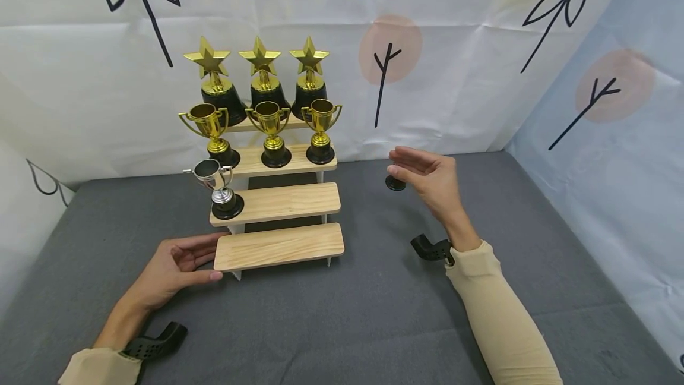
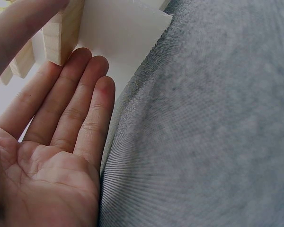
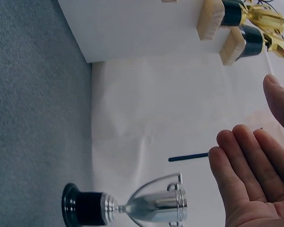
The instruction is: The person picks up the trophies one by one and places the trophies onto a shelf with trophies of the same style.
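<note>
Head view: right hand (image 1: 430, 180) hovers open, gripping nothing, just before a silver cup (image 3: 146, 205) on the grey worktop (image 1: 374, 314). A careless reach could topple it. Left hand (image 1: 176, 266) rests open against the wooden stand (image 1: 278, 246).

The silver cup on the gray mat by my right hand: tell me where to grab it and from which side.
Pinch the silver cup at the narrow stem between bowl and black base, probably coming in from the right, where the right hand is open beside it. It stands upright on the mat; the two side handles make the bowl awkward to grip.
</note>
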A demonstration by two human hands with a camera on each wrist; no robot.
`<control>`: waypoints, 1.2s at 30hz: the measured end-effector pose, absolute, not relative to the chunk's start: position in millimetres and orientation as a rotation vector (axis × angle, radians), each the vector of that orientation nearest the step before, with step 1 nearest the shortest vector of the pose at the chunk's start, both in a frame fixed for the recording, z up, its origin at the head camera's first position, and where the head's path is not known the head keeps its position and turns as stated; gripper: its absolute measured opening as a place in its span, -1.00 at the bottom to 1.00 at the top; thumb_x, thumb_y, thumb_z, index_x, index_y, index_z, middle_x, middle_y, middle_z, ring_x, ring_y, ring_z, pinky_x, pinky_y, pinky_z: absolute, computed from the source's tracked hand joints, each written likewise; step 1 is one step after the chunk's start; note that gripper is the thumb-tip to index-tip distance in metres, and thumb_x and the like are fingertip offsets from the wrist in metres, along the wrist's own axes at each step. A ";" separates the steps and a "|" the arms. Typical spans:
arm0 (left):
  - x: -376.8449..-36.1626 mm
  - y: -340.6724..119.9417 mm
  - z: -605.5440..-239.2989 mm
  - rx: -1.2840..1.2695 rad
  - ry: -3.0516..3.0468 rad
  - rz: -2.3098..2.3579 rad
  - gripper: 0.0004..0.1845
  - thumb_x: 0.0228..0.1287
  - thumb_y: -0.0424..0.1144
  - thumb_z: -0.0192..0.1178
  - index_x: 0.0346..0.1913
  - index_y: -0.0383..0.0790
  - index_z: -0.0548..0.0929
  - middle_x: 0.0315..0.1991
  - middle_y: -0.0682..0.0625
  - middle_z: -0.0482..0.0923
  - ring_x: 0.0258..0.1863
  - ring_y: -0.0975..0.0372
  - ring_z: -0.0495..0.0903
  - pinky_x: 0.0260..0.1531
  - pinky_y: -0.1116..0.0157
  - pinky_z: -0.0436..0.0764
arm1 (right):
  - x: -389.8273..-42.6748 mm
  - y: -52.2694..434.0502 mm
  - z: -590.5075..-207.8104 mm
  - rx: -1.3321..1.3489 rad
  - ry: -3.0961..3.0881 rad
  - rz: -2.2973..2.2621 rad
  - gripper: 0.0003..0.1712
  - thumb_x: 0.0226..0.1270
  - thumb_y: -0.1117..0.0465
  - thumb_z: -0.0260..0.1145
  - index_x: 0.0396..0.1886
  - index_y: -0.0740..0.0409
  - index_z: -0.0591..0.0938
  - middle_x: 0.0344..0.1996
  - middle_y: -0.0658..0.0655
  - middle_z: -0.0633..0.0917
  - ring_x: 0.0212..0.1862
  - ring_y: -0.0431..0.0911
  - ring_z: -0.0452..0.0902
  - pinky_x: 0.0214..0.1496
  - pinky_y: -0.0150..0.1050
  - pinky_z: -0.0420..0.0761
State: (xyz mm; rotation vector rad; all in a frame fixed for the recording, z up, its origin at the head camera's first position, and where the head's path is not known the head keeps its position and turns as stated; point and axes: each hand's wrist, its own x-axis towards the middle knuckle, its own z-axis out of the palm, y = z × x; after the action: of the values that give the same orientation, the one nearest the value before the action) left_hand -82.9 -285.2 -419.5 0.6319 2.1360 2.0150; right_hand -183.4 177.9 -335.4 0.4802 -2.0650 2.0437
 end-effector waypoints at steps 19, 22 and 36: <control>-82.1 -285.8 -420.1 0.610 2.152 2.003 -0.31 0.01 -0.75 0.36 0.28 -0.73 0.38 0.20 0.16 0.62 0.15 0.30 0.63 0.13 0.35 0.66 | -196.0 210.7 -339.0 0.301 -1.927 2.024 -0.48 0.11 0.53 0.52 0.11 0.52 0.64 -0.07 0.25 0.77 -0.02 -0.06 0.74 0.01 -0.27 0.77; -81.8 -285.7 -419.9 0.606 2.160 1.999 -0.31 0.01 -0.75 0.37 0.28 -0.73 0.38 0.20 0.16 0.62 0.15 0.31 0.63 0.13 0.36 0.66 | -196.7 213.9 -341.2 0.285 -1.935 2.012 -0.49 0.12 0.52 0.52 0.12 0.46 0.65 -0.05 0.26 0.77 -0.01 -0.09 0.74 0.02 -0.29 0.76; -82.5 -286.2 -420.8 0.615 2.156 2.005 -0.30 0.01 -0.75 0.36 0.28 -0.73 0.38 0.20 0.15 0.61 0.15 0.29 0.63 0.14 0.34 0.66 | -205.8 222.6 -360.2 0.143 -1.938 2.021 -0.41 0.11 0.50 0.54 0.18 0.45 0.62 0.04 0.37 0.71 0.08 0.04 0.71 0.05 -0.30 0.75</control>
State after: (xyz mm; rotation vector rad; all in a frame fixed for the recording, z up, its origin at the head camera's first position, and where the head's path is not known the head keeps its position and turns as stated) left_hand -82.5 -286.2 -420.8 0.6152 2.1564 2.0048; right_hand -205.8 222.6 -360.2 0.1428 -1.9377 2.0214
